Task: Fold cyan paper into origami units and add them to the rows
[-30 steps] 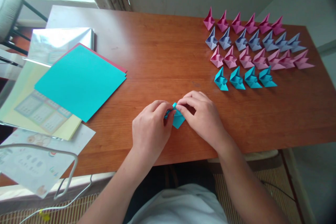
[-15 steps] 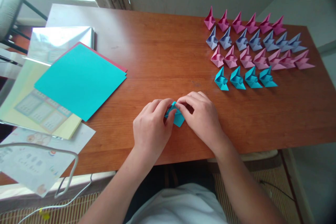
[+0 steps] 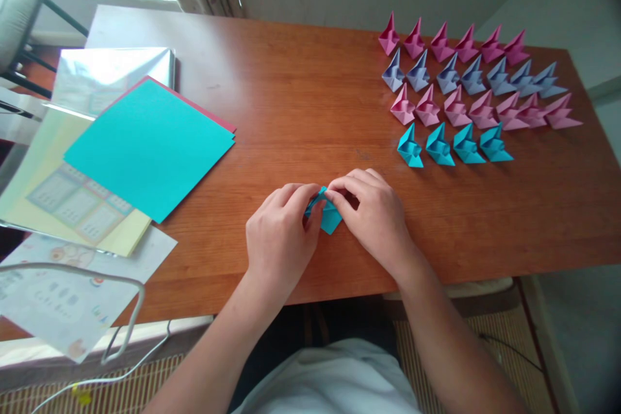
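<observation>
A small folded piece of turquoise paper point(image 3: 330, 218) is held between my hands over the front part of the wooden table. On its left side, my left hand point(image 3: 284, 223) pinches it between thumb and fingers. The thumb and index finger of my right hand point(image 3: 371, 210) close on its upper right edge. My fingers cover much of the paper's top and left side. Beyond my right hand stands a row of several turquoise origami pieces point(image 3: 464, 143), each with pointed tips.
Behind the turquoise row are rows of pink point(image 3: 456, 107), lilac point(image 3: 473, 74) and magenta origami pieces point(image 3: 441, 43). Turquoise paper sheets point(image 3: 150, 149) lie at left over a yellow pack point(image 3: 29, 187). A printed white sheet point(image 3: 63, 297) overhangs the table's point(image 3: 291, 97) front edge near a white cable point(image 3: 140, 369).
Almost nothing differs. Both hands keep their hold on the turquoise paper, whose top edge shows a very slight shift at the fingertips.
</observation>
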A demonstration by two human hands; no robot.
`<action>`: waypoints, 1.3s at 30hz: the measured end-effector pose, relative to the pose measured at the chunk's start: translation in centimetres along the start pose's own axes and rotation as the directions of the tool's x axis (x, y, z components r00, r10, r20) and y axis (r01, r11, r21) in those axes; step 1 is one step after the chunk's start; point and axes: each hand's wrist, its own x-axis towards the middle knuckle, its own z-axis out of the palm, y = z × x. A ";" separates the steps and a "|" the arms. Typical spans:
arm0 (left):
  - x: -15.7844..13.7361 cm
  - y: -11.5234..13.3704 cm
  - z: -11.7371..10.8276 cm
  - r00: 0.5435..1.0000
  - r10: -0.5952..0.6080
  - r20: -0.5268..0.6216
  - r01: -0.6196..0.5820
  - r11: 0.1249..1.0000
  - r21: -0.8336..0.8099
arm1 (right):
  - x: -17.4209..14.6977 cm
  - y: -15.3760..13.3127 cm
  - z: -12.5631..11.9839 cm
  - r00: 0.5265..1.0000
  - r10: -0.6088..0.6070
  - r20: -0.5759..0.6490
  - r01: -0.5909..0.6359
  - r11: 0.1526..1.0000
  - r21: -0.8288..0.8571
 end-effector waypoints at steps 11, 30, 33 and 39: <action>-0.4 -1.0 -0.4 0.989 0.145 0.023 -0.144 0.988 -0.060 | -2.0 1.0 -1.0 0.986 -0.167 -0.012 0.167 0.972 0.167; -0.9 -1.7 -0.6 0.954 0.299 0.018 -0.299 0.953 0.049 | -3.5 2.2 -1.5 0.975 -0.221 -0.011 0.220 0.975 -0.034; -0.9 -1.6 -0.5 0.958 0.287 0.010 -0.287 0.957 0.052 | -3.4 2.3 -1.3 0.975 -0.220 -0.023 0.218 0.974 -0.054; -0.9 -1.3 -0.6 0.965 0.261 0.019 -0.262 0.963 0.060 | -3.0 1.9 -1.4 0.987 -0.159 0.003 0.159 0.983 -0.092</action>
